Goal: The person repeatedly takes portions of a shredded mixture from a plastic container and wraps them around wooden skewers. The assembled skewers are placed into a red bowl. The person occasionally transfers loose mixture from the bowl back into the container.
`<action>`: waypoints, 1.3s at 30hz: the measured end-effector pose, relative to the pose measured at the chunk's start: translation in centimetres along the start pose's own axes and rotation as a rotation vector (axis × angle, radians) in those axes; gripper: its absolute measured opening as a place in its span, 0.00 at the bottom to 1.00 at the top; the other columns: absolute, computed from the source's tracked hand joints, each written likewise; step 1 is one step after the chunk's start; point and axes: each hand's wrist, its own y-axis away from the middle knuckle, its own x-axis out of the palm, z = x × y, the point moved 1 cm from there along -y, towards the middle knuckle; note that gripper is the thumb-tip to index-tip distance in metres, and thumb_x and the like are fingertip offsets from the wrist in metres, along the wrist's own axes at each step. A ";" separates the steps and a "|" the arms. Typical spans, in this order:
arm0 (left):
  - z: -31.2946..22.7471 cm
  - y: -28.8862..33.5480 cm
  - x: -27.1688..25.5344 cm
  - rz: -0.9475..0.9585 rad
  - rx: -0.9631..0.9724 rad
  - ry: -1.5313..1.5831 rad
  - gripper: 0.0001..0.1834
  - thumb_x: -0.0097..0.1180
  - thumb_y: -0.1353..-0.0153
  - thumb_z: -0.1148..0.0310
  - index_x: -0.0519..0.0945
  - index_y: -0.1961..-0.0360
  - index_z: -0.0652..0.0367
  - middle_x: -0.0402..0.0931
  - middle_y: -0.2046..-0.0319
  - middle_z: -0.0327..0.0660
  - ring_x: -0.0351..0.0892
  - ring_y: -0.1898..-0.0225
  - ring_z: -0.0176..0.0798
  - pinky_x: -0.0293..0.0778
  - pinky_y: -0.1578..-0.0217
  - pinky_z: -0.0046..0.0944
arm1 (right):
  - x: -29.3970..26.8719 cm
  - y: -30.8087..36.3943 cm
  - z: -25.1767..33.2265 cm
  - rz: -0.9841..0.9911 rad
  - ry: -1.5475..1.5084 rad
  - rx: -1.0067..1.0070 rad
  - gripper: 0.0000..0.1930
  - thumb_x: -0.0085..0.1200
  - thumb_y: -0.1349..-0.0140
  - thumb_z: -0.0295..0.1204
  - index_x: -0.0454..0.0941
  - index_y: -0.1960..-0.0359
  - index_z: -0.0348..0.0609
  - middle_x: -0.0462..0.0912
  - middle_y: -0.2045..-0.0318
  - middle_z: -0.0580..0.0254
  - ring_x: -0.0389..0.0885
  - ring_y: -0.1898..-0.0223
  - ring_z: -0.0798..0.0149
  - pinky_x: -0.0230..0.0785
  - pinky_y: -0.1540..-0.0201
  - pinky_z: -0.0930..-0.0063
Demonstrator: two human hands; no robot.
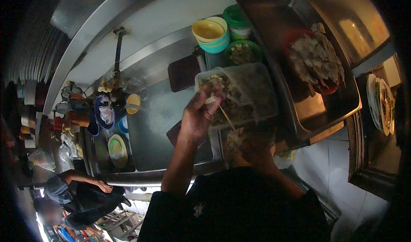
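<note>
My left hand (201, 111) is raised over the near left side of a translucent plastic tub (274, 94). Its fingers pinch a small pale piece of food (210, 100). A thin wooden skewer (227, 117) slants between my hands, its upper end close to the left fingertips. My right hand (257, 150), dark and blurred, is closed around the skewer's lower part, where a greyish clump of food (235, 139) shows. More pale, wet food pieces (218, 80) lie in the tub, partly under a clear plastic sheet (250, 81). What kind of food it is cannot be made out.
Right of the tub, a deep metal tray (310, 118) holds a red basket (295, 36) heaped with greyish pieces. Beyond the tub are a green bowl (258, 49) of food and stacked yellow and turquoise bowls (214, 46). A steel sink (158, 122) lies left. Another person (81, 195) is lower left.
</note>
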 end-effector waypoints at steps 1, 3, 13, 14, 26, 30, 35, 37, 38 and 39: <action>0.0 0.4 0.5 -0.034 0.031 -0.027 0.15 0.45 0.37 0.68 0.69 0.54 0.70 0.71 0.54 0.51 0.74 0.54 0.47 0.75 0.52 0.36 | -0.4 -0.3 1.0 -0.013 -0.036 0.003 0.05 0.48 0.41 0.26 0.70 0.64 0.41 0.72 0.72 0.62 0.71 0.74 0.71 0.64 0.76 0.75; 0.3 0.8 -0.4 -0.043 0.009 0.010 0.17 0.45 0.37 0.68 0.68 0.52 0.70 0.70 0.52 0.51 0.73 0.52 0.47 0.74 0.51 0.36 | -0.4 -0.1 2.1 0.035 -0.491 0.322 0.05 0.45 0.40 0.28 0.71 0.66 0.39 0.73 0.74 0.62 0.71 0.74 0.72 0.63 0.75 0.75; 0.8 2.5 0.6 0.147 0.142 -0.174 0.19 0.51 0.41 0.73 0.68 0.48 0.64 0.68 0.49 0.53 0.70 0.48 0.46 0.72 0.55 0.31 | -1.3 -1.4 4.7 0.088 -0.502 0.423 0.13 0.38 0.36 0.33 0.69 0.74 0.37 0.69 0.82 0.64 0.66 0.80 0.73 0.59 0.78 0.76; 1.0 2.6 0.6 0.143 0.158 -0.241 0.20 0.51 0.41 0.73 0.68 0.48 0.64 0.70 0.50 0.52 0.71 0.49 0.45 0.73 0.56 0.31 | -0.5 -0.4 2.9 0.074 -0.428 0.299 0.13 0.38 0.36 0.32 0.69 0.74 0.38 0.68 0.83 0.64 0.65 0.81 0.73 0.59 0.78 0.76; 0.4 -0.1 -4.1 -0.039 0.060 -0.919 0.18 0.48 0.39 0.61 0.74 0.55 0.64 0.76 0.59 0.47 0.77 0.62 0.45 0.73 0.61 0.37 | 0.1 0.0 0.4 0.078 0.607 -0.187 0.05 0.50 0.48 0.29 0.72 0.72 0.42 0.73 0.74 0.55 0.72 0.75 0.59 0.64 0.76 0.66; 0.2 -2.8 -4.8 0.469 0.501 -1.697 0.16 0.51 0.41 0.65 0.74 0.56 0.64 0.75 0.60 0.49 0.73 0.58 0.49 0.70 0.55 0.39 | -1.6 0.9 -2.5 0.169 0.656 0.295 0.09 0.53 0.52 0.29 0.74 0.67 0.45 0.74 0.69 0.55 0.74 0.68 0.55 0.66 0.71 0.61; 3.4 -3.5 -3.2 0.682 0.534 -2.194 0.12 0.50 0.46 0.68 0.80 0.61 0.53 0.76 0.60 0.44 0.72 0.55 0.49 0.68 0.51 0.43 | -4.5 1.3 -3.7 0.001 0.608 0.213 0.10 0.52 0.50 0.31 0.74 0.65 0.45 0.75 0.68 0.54 0.74 0.66 0.54 0.67 0.67 0.60; 4.4 -3.9 -0.8 0.908 0.397 -2.263 0.13 0.48 0.43 0.68 0.78 0.58 0.55 0.74 0.56 0.45 0.71 0.54 0.49 0.67 0.49 0.42 | -4.6 2.2 -4.6 -0.113 0.391 0.280 0.09 0.53 0.52 0.29 0.74 0.67 0.44 0.74 0.69 0.55 0.73 0.68 0.53 0.65 0.69 0.60; 4.7 -4.3 0.6 1.025 0.332 -2.292 0.13 0.47 0.42 0.68 0.77 0.57 0.56 0.73 0.55 0.45 0.70 0.53 0.48 0.66 0.48 0.42 | -4.1 3.1 -5.9 -0.125 0.229 0.403 0.10 0.53 0.52 0.28 0.74 0.66 0.44 0.74 0.69 0.54 0.73 0.68 0.53 0.65 0.68 0.59; 4.6 -4.7 1.6 1.136 0.259 -2.327 0.14 0.46 0.41 0.69 0.76 0.55 0.57 0.72 0.53 0.46 0.70 0.52 0.48 0.65 0.48 0.41 | -3.5 3.2 -6.4 -0.114 0.262 0.390 0.10 0.53 0.52 0.28 0.74 0.66 0.44 0.74 0.68 0.54 0.73 0.67 0.52 0.65 0.67 0.59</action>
